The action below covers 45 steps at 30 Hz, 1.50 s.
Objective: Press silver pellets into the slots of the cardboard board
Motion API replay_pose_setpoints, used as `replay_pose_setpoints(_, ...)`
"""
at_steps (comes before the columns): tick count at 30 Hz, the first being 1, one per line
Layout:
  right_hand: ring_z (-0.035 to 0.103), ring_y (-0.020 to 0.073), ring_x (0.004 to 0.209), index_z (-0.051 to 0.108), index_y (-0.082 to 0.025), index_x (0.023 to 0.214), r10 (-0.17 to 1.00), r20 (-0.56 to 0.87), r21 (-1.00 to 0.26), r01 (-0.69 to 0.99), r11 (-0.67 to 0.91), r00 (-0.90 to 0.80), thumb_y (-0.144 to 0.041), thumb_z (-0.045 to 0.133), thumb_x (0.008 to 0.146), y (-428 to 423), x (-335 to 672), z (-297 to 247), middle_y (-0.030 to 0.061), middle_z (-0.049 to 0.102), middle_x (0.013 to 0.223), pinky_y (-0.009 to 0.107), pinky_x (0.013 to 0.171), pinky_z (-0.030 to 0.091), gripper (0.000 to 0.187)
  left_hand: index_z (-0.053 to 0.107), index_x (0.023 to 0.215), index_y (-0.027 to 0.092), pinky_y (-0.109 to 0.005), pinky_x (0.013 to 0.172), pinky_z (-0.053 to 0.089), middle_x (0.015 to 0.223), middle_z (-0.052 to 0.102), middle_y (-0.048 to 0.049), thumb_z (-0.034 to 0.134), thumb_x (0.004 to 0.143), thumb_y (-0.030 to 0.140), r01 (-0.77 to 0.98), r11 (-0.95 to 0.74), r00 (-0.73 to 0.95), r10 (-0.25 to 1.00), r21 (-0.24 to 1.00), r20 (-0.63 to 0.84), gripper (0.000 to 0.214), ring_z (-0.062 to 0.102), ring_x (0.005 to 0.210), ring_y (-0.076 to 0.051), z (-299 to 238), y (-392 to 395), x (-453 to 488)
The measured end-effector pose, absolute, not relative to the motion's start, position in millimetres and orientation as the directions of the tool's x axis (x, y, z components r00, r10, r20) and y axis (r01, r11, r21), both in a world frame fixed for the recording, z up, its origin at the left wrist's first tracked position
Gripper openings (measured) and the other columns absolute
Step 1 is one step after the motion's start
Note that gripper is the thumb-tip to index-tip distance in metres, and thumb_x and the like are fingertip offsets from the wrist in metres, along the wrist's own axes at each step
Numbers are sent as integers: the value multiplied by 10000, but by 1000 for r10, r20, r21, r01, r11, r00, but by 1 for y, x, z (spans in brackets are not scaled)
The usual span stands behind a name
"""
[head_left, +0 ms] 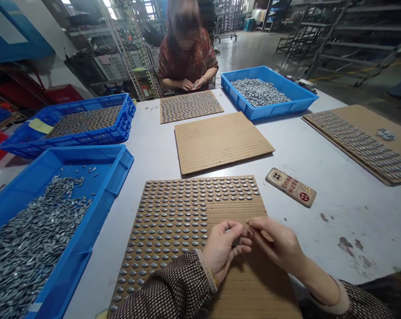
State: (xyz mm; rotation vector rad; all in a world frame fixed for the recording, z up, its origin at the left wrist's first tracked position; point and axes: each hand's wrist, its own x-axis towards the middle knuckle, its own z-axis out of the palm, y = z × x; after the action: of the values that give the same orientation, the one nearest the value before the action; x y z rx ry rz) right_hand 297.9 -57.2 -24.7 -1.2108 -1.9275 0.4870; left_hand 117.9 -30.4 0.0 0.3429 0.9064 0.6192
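Observation:
A cardboard sheet lies before me, with rows of small grey oval metal pieces set along its slits. Over the sheet, my left hand is curled closed, and a bit of grey metal shows between its fingers. Close beside its fingertips, my right hand is closed in a pinch. Whatever the right fingertips hold is too small to make out. Bare slits show on the sheet above both hands, and its lower right part carries no pieces.
Loose metal pieces fill a blue tray at left and another blue tray at the back. A slitted cardboard stack, a phone and filled cardboard lie on the white table. Across it sits another person.

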Motion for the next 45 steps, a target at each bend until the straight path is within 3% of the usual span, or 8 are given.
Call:
replay_pose_setpoints(3, 636, 199, 863, 599, -227, 1040, 911, 395, -617, 700, 359, -118, -191, 501, 909, -40, 320, -35, 76, 666, 939, 335, 751, 530, 168, 577, 888, 104, -249, 668, 529, 885, 662, -120, 559, 792, 138, -381, 784, 397, 617, 489, -679, 104, 660, 712, -140, 6, -30, 116)
replay_pose_setpoints(7, 637, 205, 862, 622, -216, 1014, 918, 379, -530, 786, 319, -117, -250, 468, 935, -14, 348, -55, 74, 673, 945, 348, 752, 525, 176, 575, 932, 86, -311, 806, 539, 982, 667, -160, 508, 713, 2, -383, 801, 370, 589, 460, -718, 244, 683, 823, -175, 11, -32, 113)
replay_pose_setpoints(16, 616, 200, 824, 666, -214, 964, 918, 352, -474, 811, 343, -183, -297, 444, 948, 3, 360, -63, 76, 654, 903, 346, 729, 515, 237, 570, 919, 113, -286, 750, 551, 1007, 676, -163, 633, 736, 54, -363, 816, 381, 571, 450, -728, 202, 693, 791, -173, 7, -35, 108)
replay_pose_setpoints(35, 593, 181, 820, 674, -189, 983, 913, 305, -279, 892, 356, -269, -230, 419, 951, 2, 360, -64, 85, 640, 931, 284, 704, 458, 260, 553, 927, 103, -293, 767, 549, 960, 678, -140, 596, 782, 58, -382, 797, 393, 598, 468, -698, 158, 678, 790, -169, 8, -33, 104)
replay_pose_setpoints(42, 609, 171, 792, 684, -213, 988, 910, 314, -238, 906, 350, -270, -246, 409, 954, 1, 360, -60, 76, 653, 944, 257, 639, 452, 279, 564, 924, 101, -320, 797, 542, 976, 675, -149, 564, 794, 71, -418, 778, 386, 619, 469, -683, 133, 679, 841, -195, 10, -34, 93)
replay_pose_setpoints(45, 622, 175, 791, 658, -207, 1045, 908, 365, -288, 902, 322, -207, -253, 451, 942, -2, 361, -50, 76, 654, 965, 269, 655, 475, 235, 566, 932, 100, -324, 807, 539, 991, 673, -155, 553, 804, 82, -428, 776, 385, 621, 464, -683, 130, 680, 859, -202, 11, -33, 88)
